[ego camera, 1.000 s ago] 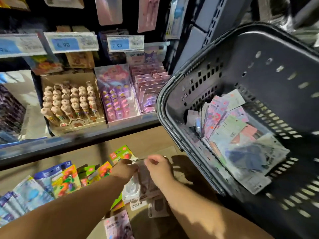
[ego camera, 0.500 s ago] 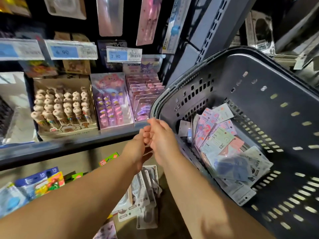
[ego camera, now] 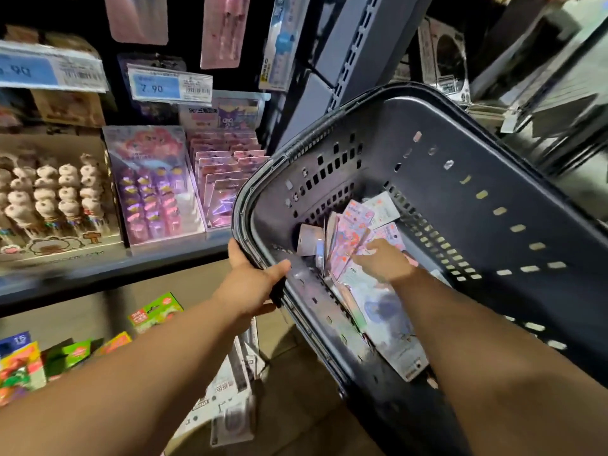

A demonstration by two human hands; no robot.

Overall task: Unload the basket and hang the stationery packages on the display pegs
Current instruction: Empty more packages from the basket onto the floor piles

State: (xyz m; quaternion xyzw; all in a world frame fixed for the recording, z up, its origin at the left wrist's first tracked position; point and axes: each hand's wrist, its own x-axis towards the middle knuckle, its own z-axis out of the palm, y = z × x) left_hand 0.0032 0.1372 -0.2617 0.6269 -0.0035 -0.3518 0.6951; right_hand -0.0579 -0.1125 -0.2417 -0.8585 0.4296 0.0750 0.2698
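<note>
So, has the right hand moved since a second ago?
Yes: the right hand left the pegged packages below the shelf and now lies inside the basket.

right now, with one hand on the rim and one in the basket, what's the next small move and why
Probably pinch the top pink package and lift it out. The right hand lies on the pile inside the tilted basket, and the left hand grips the rim, steadying it. Whether the right hand holds anything yet is unclear.
</note>
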